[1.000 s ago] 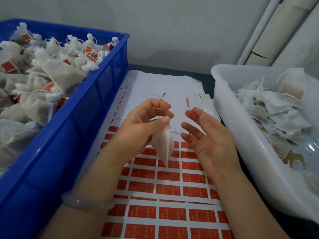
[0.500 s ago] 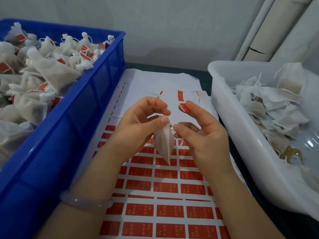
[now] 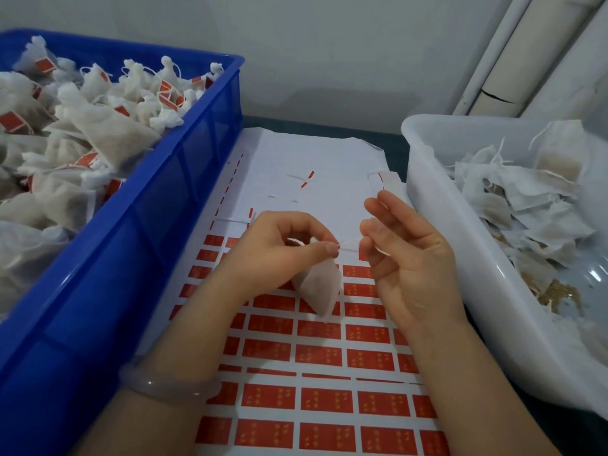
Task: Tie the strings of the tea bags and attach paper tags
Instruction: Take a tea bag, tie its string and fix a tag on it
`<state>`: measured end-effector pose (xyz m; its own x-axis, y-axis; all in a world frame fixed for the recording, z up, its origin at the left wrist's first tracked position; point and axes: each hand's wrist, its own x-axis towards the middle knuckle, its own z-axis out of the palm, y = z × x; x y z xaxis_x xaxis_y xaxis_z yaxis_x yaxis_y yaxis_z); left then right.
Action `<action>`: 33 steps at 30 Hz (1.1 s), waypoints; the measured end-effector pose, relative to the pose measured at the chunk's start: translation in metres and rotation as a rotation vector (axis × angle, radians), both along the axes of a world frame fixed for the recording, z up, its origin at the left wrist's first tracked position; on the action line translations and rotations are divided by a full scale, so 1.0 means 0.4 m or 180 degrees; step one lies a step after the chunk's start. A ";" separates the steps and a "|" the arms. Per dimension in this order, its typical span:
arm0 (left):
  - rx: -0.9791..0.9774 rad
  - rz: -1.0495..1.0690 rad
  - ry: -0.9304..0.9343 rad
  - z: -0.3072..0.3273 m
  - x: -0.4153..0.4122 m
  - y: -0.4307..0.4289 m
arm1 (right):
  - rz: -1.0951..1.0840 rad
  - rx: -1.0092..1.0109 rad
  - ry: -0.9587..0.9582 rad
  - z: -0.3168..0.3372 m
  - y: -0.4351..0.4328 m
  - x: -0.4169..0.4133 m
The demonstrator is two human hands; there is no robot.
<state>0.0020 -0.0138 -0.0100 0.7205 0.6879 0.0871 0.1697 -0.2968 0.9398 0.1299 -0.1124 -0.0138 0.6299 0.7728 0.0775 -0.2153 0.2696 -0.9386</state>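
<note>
Centrally in the frame, a tea bag [image 3: 320, 286] is held up by the left hand [image 3: 279, 248], its gathered neck pinched between thumb and curled fingers, so that the body hangs just above the sheet of red tags [image 3: 325, 357]. A short run of string [image 3: 349, 245] is stretched from that pinch across to the right hand [image 3: 411, 258], where it appears to be caught against the curled lower fingers while the upper fingers are left loosely straight; the exact hold cannot be made out.

The knot seems to be in hand, and no tag is yet seen on this bag. For a sound result, the neck should be kept firmly pinched so the gather is not lost, and the string should be drawn snug in line with the pinch, not jerked, since the thin mesh could probably be torn.

Tagged bags are piled in the blue crate [image 3: 184, 179] at upper left, untied ones in the white tub [image 3: 437, 179] at right.
</note>
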 end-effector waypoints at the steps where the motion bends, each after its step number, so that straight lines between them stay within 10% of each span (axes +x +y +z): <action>1: -0.0012 0.0012 0.0011 0.000 -0.003 0.003 | -0.0020 0.0004 0.0030 0.000 0.000 0.003; 16: -0.0359 0.0336 -0.0083 0.010 0.000 -0.005 | -0.1047 -0.0231 -0.1104 0.017 -0.015 0.006; 33: -0.0152 0.0268 -0.0252 0.052 -0.021 -0.015 | -0.0525 -0.0380 -0.0706 -0.001 -0.003 0.019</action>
